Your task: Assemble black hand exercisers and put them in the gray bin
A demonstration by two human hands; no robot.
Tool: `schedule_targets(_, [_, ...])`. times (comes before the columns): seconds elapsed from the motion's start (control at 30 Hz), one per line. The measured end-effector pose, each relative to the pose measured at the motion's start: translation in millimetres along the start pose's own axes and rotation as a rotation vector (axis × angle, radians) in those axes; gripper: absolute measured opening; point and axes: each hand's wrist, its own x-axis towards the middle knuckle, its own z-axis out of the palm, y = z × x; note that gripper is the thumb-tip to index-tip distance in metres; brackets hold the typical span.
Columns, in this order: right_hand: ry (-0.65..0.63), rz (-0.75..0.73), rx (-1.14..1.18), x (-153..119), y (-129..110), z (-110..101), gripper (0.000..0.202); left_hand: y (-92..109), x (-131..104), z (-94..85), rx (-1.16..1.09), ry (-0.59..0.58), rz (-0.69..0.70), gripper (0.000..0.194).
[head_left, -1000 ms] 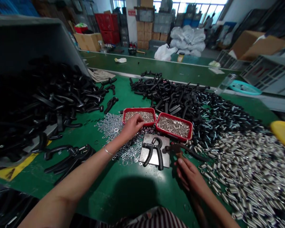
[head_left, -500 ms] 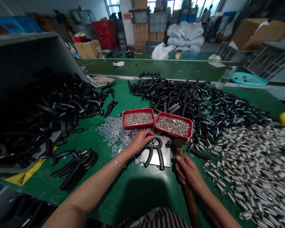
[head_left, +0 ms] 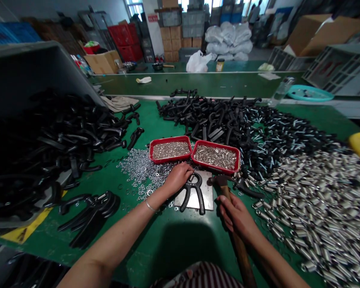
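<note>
A black spring clamp (head_left: pixel 201 196) lies on a square metal plate (head_left: pixel 209 188), its two handles pointing toward me. My left hand (head_left: pixel 180 178) is closed at the clamp's upper left, fingertips pinched at its jaw; whatever small piece they may hold is hidden. To the right of the plate, my right hand (head_left: pixel 234 212) is wrapped round the wooden handle of a hammer (head_left: pixel 240 252). The hammer's dark head rests low beside the plate's right edge. Just beyond the plate stand two red trays, one with tiny metal pieces (head_left: pixel 170 161) and one with small metal pins (head_left: pixel 216 166).
Loose washers and nuts (head_left: pixel 138 170) spread left of the plate. Metal springs (head_left: pixel 321 208) are heaped at right, with black screw parts (head_left: pixel 288 132) behind them. Black clamp parts (head_left: pixel 210 116) pile up at the back. A grey bin (head_left: pixel 57 60) of black parts and stacked clamps (head_left: pixel 91 212) stand left.
The view has shifted slightly, so everything sits a little further left in the picture. Both hands, the clamp and the hammer otherwise keep nearly the same positions.
</note>
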Motion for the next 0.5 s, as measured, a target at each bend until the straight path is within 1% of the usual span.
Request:
schedule_targets(0.1, [-0.009,0.001,-0.005,0.7,-0.1,0.3,0.036,0.2,0.4,-0.7,-0.016,-0.006,0.011,0.014])
schedule_targets(0.17, [-0.010,0.003,-0.016,1.4,-1.1,0.7,0.036,2.6,0.0,-2.0,0.030,-0.007,0.035,0.015])
schedule_targets(0.23, [-0.005,0.005,-0.036,1.8,-2.8,1.3,0.036,7.8,-1.4,-3.4,0.150,-0.018,0.083,0.016])
schedule_targets(0.33, [-0.005,0.012,-0.088,1.8,-7.1,1.3,0.036,17.8,-4.6,-3.5,0.429,-0.038,0.199,0.020])
schedule_targets(0.4, [-0.023,0.015,-0.140,2.3,-11.5,-0.7,0.036,21.7,-6.2,-1.3,0.576,-0.041,0.268,0.023])
schedule_targets(0.43, [-0.033,0.016,-0.174,3.2,-14.4,-2.3,0.037,22.0,-6.7,0.3,0.614,-0.038,0.288,0.024])
schedule_targets(0.5, [-0.052,0.021,-0.261,6.4,-23.3,-6.0,0.041,19.9,-7.4,3.6,0.617,-0.031,0.286,0.025])
